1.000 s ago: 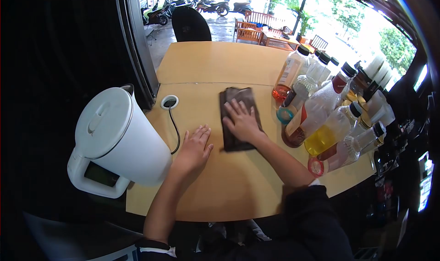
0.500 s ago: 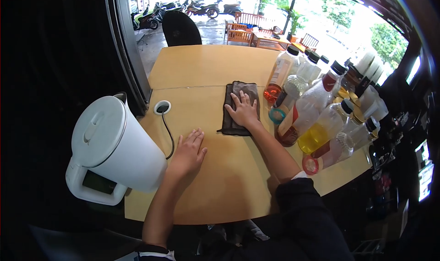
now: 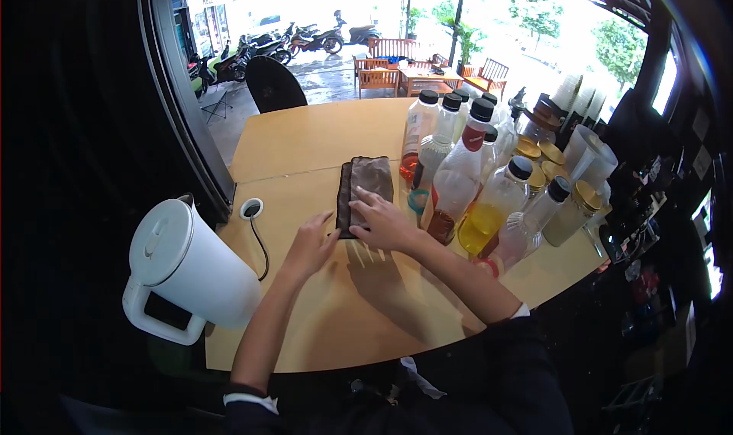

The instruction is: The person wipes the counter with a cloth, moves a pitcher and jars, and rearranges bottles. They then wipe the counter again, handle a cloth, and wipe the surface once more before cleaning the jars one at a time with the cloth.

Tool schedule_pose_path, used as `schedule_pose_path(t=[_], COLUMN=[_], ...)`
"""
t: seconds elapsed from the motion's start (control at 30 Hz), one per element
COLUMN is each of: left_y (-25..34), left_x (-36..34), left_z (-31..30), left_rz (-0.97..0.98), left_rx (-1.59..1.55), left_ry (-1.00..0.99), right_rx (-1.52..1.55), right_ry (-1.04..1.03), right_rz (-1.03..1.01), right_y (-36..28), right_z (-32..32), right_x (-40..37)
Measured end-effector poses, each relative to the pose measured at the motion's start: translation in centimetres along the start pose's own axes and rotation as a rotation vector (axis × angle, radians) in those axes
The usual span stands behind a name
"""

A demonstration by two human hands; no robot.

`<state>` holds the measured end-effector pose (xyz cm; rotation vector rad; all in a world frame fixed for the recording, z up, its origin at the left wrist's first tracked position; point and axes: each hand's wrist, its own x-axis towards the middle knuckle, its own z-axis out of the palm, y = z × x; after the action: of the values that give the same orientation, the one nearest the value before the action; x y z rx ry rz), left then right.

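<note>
A folded dark brown cloth [image 3: 372,174] lies flat on the light wooden table [image 3: 305,324]. Over its near right part hovers my right hand [image 3: 384,223], fingers spread, with its shadow falling on the tabletop below. My left hand [image 3: 307,246] is beside the cloth's near left corner, fingers stretched out and thumb close to the edge. Neither hand grips anything. Just right of the cloth stand a bottle with red liquid [image 3: 416,133] and a large clear bottle with a red neck label [image 3: 456,177].
A white electric kettle [image 3: 195,263] stands at the left, near a cable hole [image 3: 251,208] with a black cord. More bottles, one with yellow liquid [image 3: 489,220], and gold-lidded jars [image 3: 573,215] crowd the right side. A black chair [image 3: 275,84] is beyond the far edge.
My right hand has lifted from the cloth and drawn back towards its near edge. My left hand has risen off the table and come closer to the cloth. The camera view has shifted.
</note>
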<state>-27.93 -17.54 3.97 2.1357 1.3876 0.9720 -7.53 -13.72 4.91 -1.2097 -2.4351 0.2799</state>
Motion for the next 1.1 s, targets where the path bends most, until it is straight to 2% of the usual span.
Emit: schedule_pose_path(t=[0.07,0.1,0.13,0.17,0.2,0.23,0.3,0.4,0.57,0.6,0.7,0.9,1.1], left_y=[1.5,1.3,1.1,1.0,1.0,1.1,1.4,1.9,1.6,1.7,1.7,1.0,1.0], left_x=[4.2,6.5,8.8,11.3,13.6,15.5,18.4,20.8,23.3,23.7,24.7,26.1,26.1], left_z=[1.9,3.3,4.7,6.1,7.2,8.1,10.0,11.8,13.7,14.0,14.5,14.3,13.6], left_rz=[0.077,0.121,0.131,0.104,0.078,0.095,0.087,0.114,0.136,0.146,0.047,0.124,0.074], left_rx=[-0.118,-0.203,-0.197,-0.353,-0.513,-0.521,-0.341,-0.331,-0.374,-0.337,-0.317,-0.301,-0.419], left_ry=[0.033,0.047,0.054,0.061,0.066,0.071,0.088,0.026,0.084,0.155,0.153,0.12,0.028], right_rx=[0.187,0.184,0.081,-0.028,-0.041,-0.057,-0.08,0.019,-0.015,-0.031,-0.018,-0.017,-0.004], right_ry=[-0.049,-0.04,-0.118,-0.191,-0.172,-0.16,-0.093,0.021,0.067,0.039,0.029,0.037,0.079], right_rz=[-0.009,-0.018,0.018,0.057,0.03,0.004,-0.035,-0.024,-0.039,-0.031,-0.023,-0.041,-0.071], right_y=[0.4,0.5,0.4,0.5,1.4,2.2,2.4,1.3,1.5,1.5,1.6,1.6,2.2], right_z=[0.6,1.3,1.9,2.6,4.1,5.4,5.9,5.0,5.1,5.0,4.9,4.6,5.5], right_x=[-1.2,-1.7,-2.1,-2.3,-2.4,-2.6,-3.2,-3.9,-3.9,-3.8,-4.0,-3.9,-3.7])
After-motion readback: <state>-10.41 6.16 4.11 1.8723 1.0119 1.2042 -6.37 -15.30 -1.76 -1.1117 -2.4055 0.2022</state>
